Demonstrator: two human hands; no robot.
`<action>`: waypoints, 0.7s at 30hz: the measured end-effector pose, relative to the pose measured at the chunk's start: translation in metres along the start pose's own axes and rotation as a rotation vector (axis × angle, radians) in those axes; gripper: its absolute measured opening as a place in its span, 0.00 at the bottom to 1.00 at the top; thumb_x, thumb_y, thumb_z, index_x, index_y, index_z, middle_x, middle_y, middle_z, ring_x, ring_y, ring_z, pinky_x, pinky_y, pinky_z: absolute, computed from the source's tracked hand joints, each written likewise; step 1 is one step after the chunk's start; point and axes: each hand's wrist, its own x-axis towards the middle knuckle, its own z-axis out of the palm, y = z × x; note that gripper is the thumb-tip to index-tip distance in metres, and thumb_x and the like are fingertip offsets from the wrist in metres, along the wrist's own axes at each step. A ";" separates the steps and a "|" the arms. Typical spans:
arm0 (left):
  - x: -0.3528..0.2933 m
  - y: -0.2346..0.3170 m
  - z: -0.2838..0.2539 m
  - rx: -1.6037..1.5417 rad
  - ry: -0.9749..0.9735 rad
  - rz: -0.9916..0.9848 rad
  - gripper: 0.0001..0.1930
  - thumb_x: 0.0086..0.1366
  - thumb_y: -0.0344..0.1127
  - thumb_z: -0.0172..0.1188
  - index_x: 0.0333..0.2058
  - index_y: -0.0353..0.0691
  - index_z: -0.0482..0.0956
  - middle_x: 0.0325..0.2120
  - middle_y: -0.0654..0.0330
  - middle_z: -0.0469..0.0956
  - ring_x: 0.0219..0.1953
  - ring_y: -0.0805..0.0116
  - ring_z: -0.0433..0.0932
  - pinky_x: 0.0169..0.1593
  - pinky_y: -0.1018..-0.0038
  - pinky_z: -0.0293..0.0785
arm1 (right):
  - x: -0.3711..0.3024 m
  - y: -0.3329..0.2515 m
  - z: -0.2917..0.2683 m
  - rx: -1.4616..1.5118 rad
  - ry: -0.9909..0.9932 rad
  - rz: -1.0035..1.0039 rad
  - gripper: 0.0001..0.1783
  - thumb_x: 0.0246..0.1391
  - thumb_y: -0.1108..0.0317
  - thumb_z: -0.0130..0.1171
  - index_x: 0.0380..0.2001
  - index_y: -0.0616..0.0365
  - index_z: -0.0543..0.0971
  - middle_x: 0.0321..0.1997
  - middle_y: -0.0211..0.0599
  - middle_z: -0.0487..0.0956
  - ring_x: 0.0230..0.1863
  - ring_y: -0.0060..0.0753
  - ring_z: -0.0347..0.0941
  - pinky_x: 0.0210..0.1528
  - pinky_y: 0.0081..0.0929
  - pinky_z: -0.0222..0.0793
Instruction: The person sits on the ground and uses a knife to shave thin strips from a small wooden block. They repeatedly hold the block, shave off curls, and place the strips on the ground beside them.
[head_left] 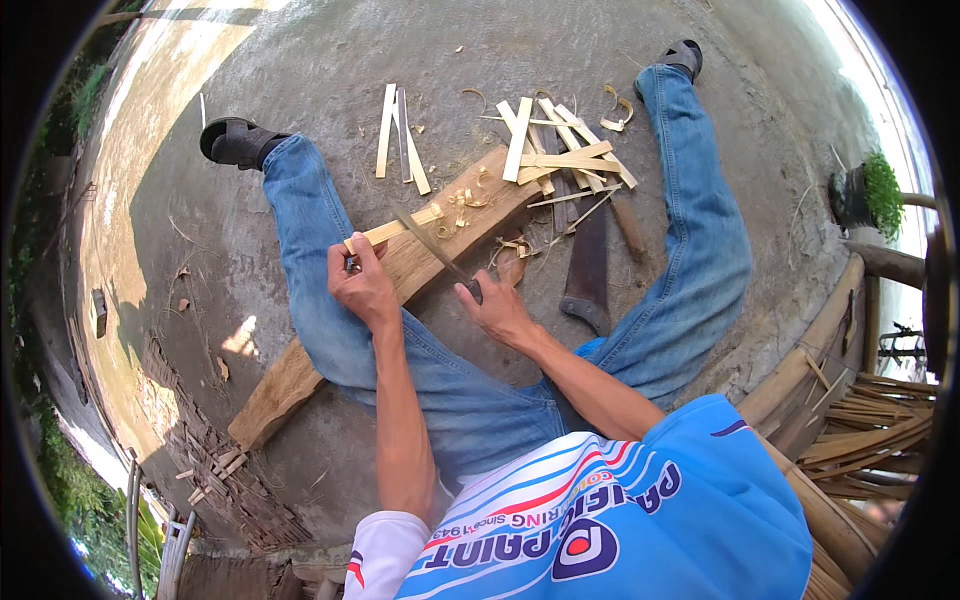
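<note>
The bamboo strip (pixel 392 231), pinched in the left hand (pixel 362 285), meets the knife (pixel 435 250) gripped by the right hand (pixel 497 310); a slip toward nine o'clock could cut the fingers.

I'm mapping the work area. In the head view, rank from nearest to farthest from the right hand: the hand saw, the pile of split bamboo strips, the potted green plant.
From the right hand:
1. Dark-bladed hand saw, on the ground just to its right.
2. Pile of pale split bamboo strips, ahead, past the plank.
3. Potted green plant, far right edge.

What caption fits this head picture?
Left hand steadies a bamboo strip on a plank; right hand holds a knife.
</note>
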 end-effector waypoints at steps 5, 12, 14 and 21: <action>0.003 0.004 0.004 -0.013 0.007 0.017 0.15 0.74 0.33 0.60 0.28 0.30 0.73 0.26 0.62 0.76 0.29 0.75 0.80 0.37 0.73 0.89 | 0.008 -0.023 -0.020 0.035 -0.107 0.170 0.33 0.70 0.44 0.53 0.39 0.74 0.76 0.36 0.73 0.79 0.44 0.71 0.79 0.48 0.56 0.72; 0.003 -0.001 0.004 0.000 0.001 0.011 0.14 0.73 0.33 0.62 0.28 0.32 0.74 0.24 0.63 0.75 0.27 0.78 0.77 0.31 0.76 0.79 | 0.012 0.002 -0.008 -0.001 -0.056 0.184 0.34 0.70 0.42 0.51 0.40 0.73 0.77 0.38 0.73 0.80 0.45 0.71 0.79 0.48 0.56 0.72; 0.005 -0.001 0.006 0.027 0.009 0.047 0.14 0.73 0.33 0.62 0.28 0.33 0.73 0.22 0.63 0.76 0.25 0.79 0.77 0.29 0.76 0.75 | 0.009 -0.001 -0.010 -0.091 -0.051 0.162 0.35 0.70 0.42 0.51 0.40 0.73 0.77 0.38 0.72 0.80 0.45 0.70 0.79 0.48 0.56 0.72; 0.004 0.005 0.005 0.156 -0.047 0.037 0.15 0.74 0.34 0.61 0.28 0.36 0.71 0.17 0.63 0.77 0.21 0.76 0.78 0.28 0.79 0.71 | 0.006 0.002 -0.008 0.036 -0.051 0.177 0.34 0.70 0.43 0.52 0.40 0.73 0.75 0.39 0.71 0.79 0.45 0.70 0.78 0.48 0.56 0.72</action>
